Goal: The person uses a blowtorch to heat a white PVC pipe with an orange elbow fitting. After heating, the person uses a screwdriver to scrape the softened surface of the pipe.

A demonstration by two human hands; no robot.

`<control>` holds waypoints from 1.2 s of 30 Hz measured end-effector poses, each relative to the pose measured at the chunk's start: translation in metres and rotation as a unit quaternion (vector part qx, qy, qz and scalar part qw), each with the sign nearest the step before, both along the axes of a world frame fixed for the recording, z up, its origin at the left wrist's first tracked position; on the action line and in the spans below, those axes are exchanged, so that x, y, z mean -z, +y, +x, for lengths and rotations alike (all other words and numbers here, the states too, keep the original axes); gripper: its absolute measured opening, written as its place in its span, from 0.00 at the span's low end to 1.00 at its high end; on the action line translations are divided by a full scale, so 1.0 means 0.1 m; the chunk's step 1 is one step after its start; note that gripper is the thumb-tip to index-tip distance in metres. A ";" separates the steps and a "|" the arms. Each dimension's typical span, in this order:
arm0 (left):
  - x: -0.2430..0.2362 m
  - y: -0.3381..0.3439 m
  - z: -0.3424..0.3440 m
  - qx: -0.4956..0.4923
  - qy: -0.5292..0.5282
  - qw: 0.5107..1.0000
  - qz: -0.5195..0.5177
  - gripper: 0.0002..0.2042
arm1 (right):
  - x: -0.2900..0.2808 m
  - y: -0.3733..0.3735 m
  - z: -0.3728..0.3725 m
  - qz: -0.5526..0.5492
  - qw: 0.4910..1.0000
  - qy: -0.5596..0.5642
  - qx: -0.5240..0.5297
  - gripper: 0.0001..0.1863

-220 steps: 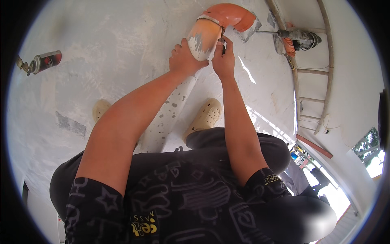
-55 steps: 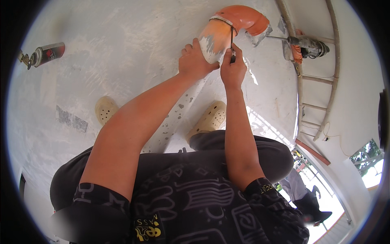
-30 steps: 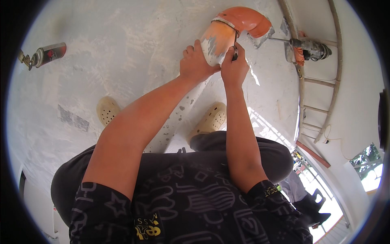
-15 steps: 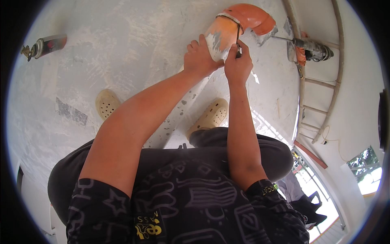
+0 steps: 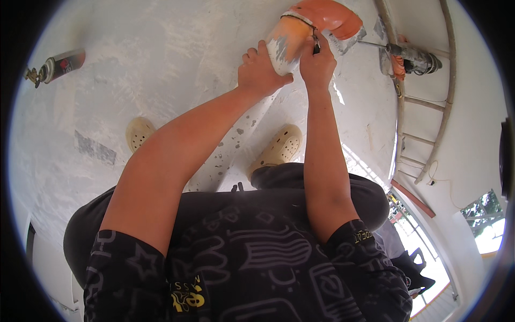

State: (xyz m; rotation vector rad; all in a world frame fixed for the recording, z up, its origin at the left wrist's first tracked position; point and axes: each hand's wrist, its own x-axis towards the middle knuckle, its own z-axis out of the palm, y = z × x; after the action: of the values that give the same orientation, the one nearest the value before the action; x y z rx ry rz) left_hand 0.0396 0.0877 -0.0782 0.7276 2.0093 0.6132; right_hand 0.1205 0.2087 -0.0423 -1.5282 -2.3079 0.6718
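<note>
A pipe [image 5: 284, 47], patchy orange, grey and white, runs between my feet up to an orange elbow fitting [image 5: 328, 20]. My left hand [image 5: 261, 73] is closed round the pipe's left side below the joint, thumb stretched across toward the right. On the pipe's right, my right hand [image 5: 317, 67] grips a thin tool [image 5: 316, 49] with a dark handle. Its tip is close to the fitting's rim, where the pipe enters; the fingers hide most of the shaft, so its exact kind is unclear.
At the right a power drill [image 5: 421, 60] with a long bit lies by a ladder [image 5: 449, 70]. A gas canister [image 5: 65, 65] with a brass-coloured torch head lies far left. My beige clogs [image 5: 281, 146] stand on the pale, paint-smeared floor [image 5: 177, 59].
My right hand has moved up toward the fitting's rim with the tool, and less of the shaft shows. My left hand has shifted slightly up and left in the picture, still on the pipe.
</note>
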 end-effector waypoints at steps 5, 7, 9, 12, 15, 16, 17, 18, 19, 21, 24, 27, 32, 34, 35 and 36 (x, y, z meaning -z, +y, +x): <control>0.00 -0.01 -0.02 -0.003 -0.006 1.000 0.006 0.63 | -0.08 -0.19 0.07 -0.016 1.000 -0.016 0.015 0.21; 0.01 -0.01 -0.01 -0.006 -0.006 1.000 0.007 0.63 | -0.12 -0.28 0.11 -0.017 1.000 -0.016 0.021 0.21; 0.02 -0.01 0.00 -0.009 0.002 1.000 0.010 0.63 | -0.17 -0.36 0.16 -0.031 0.999 -0.031 0.032 0.20; 0.05 -0.01 0.02 -0.009 0.011 1.000 0.009 0.63 | -0.23 -0.49 0.20 -0.042 0.998 -0.049 0.016 0.20; 0.08 0.00 0.05 -0.049 0.030 0.997 0.042 0.61 | -0.23 -0.65 0.14 -0.032 0.996 -0.074 -0.027 0.20; 0.08 0.00 0.07 -0.064 0.033 0.996 0.050 0.60 | -0.23 -0.69 0.11 -0.026 0.998 -0.063 -0.014 0.20; 0.09 0.00 0.07 -0.066 0.041 0.996 0.054 0.60 | -0.22 -0.72 0.07 -0.035 0.997 -0.062 0.013 0.20; 0.09 0.00 0.07 -0.058 0.044 0.996 0.051 0.60 | -0.21 -0.72 0.03 -0.038 0.998 -0.048 0.026 0.20; 0.08 0.00 0.07 -0.050 0.045 0.997 0.042 0.60 | -0.24 -0.72 0.04 -0.057 0.997 -0.021 0.047 0.20; 0.07 -0.01 0.06 -0.044 0.044 0.997 0.039 0.60 | -0.26 -0.67 0.04 -0.047 0.996 -0.042 0.057 0.20; 0.04 -0.03 0.05 -0.031 0.016 0.999 0.034 0.59 | -0.32 -0.53 0.12 -0.028 0.997 -0.050 0.043 0.21; 0.01 -0.02 0.02 -0.022 0.009 1.000 0.018 0.60 | -0.40 -0.40 0.18 -0.065 0.995 -0.073 0.029 0.21; 0.02 -0.01 0.02 -0.020 0.011 1.000 0.015 0.60 | -0.49 -0.29 0.07 -0.111 0.988 -0.096 0.044 0.20; 0.03 -0.02 0.04 -0.026 0.016 0.999 0.025 0.60 | -0.45 -0.37 -0.02 -0.101 0.992 -0.052 0.061 0.20; 0.04 -0.02 0.05 -0.028 0.017 0.999 0.031 0.60 | -0.42 -0.42 -0.06 -0.098 0.991 -0.033 0.080 0.20; 0.04 -0.02 0.06 -0.030 0.017 0.999 0.036 0.59 | -0.39 -0.46 -0.08 -0.072 0.994 -0.033 0.076 0.20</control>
State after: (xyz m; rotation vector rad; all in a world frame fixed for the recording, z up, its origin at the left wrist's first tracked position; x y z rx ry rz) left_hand 0.0456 0.0852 -0.0825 0.7277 2.0559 0.7156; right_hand 0.1129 0.1625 -0.0035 -1.7960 -2.2023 0.7714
